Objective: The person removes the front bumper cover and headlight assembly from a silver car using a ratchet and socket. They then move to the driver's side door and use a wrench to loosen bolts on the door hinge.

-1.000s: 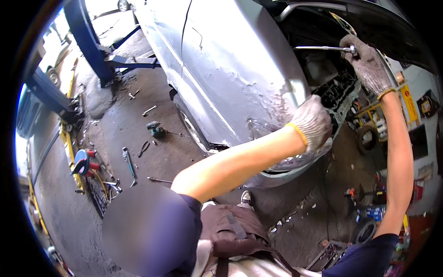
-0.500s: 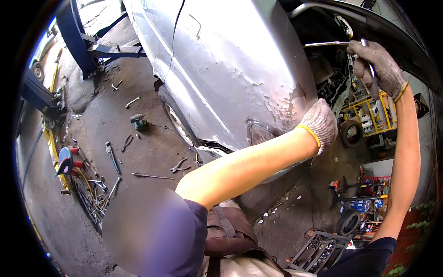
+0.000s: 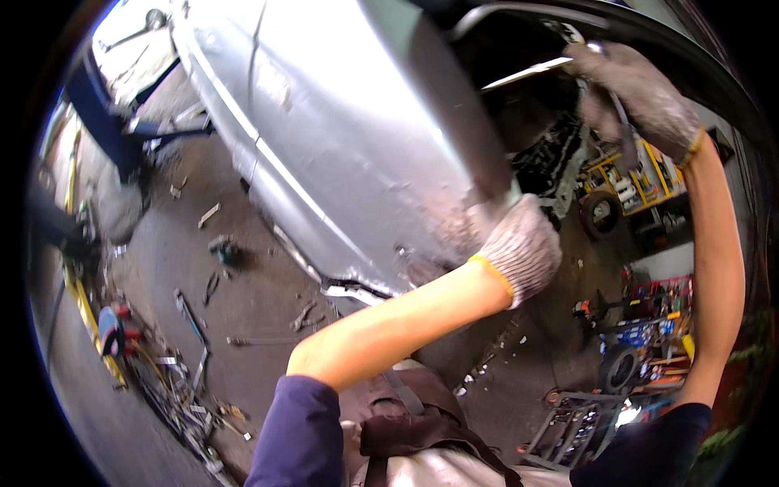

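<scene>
At nine o'clock, a dark green, pistol-shaped power tool (image 3: 223, 250) lies on the stained dark floor (image 3: 166, 264). Between eleven and twelve stretches the scuffed silver metal car body (image 3: 341, 122). At three, the left hand (image 3: 523, 250), gloved in grey ribbed knit, bends at the front corner; its fingertips are hidden, so I cannot tell whether it grips anything. Toward one, a slim, shiny metal rod (image 3: 527, 73) points over the dark, open engine bay (image 3: 552, 166). At two, the right hand (image 3: 643, 93), likewise gloved, curls closed around the rod's near end, a darker bar (image 3: 628, 142) below the palm. Good handling, I judge, means a firm wrist, the rod clear of the car body, and the left hand well braced.
</scene>
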`<state>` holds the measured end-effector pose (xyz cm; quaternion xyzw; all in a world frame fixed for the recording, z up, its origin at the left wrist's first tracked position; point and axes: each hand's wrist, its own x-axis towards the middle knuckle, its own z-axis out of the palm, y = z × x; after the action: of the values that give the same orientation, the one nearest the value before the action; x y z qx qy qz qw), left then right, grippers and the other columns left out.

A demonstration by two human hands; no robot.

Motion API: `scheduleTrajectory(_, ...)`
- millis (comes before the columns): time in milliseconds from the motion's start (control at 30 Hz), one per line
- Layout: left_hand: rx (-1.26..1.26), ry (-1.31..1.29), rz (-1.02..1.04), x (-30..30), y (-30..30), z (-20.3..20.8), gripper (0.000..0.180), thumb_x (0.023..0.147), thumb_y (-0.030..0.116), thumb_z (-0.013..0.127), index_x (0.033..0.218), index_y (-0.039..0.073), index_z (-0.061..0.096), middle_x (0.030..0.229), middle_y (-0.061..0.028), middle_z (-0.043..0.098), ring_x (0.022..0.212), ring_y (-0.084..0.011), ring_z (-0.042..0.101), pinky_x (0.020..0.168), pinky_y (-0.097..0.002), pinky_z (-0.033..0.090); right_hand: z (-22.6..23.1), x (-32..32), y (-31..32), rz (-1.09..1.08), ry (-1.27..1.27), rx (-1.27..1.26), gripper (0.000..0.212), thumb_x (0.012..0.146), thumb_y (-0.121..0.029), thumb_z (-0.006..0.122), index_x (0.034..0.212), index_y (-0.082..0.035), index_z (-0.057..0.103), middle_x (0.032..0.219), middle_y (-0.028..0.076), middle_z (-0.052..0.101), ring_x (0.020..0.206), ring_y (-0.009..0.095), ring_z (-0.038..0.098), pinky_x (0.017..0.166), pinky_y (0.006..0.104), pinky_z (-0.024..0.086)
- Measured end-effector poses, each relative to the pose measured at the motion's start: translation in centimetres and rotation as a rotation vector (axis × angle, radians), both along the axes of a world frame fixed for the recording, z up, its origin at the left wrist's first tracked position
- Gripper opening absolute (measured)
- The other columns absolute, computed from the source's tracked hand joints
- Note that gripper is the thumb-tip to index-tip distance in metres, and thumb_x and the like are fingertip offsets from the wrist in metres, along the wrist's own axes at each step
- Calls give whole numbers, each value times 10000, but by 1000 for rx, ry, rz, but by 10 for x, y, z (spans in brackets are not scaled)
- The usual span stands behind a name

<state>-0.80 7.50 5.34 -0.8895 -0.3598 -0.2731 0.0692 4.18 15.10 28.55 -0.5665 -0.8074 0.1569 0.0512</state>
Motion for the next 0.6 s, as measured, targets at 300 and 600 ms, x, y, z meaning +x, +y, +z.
scheduleTrajectory(300, -122, 127, -4, -11, -2, 24, 359, 941, 386, 560, 736, 165, 756, 663, -49, 633, 718, -224, 623, 865, -399, 400, -16, 21, 25, 620, -177, 576, 194, 975, -138, 628, 1164, -102, 610, 878, 86, 694, 736, 221, 727, 672, 314, 599)
scheduleTrajectory(600, -104, 174, 23, 0, 0, 38, 400, 910, 430, 611, 684, 120, 726, 629, -55, 601, 648, -236, 586, 698, -389, 433, 11, 51, 44, 698, 67, 151, 255, 986, -238, 563, 1010, -4, 662, 717, 116, 673, 694, 253, 716, 610, 366, 571)
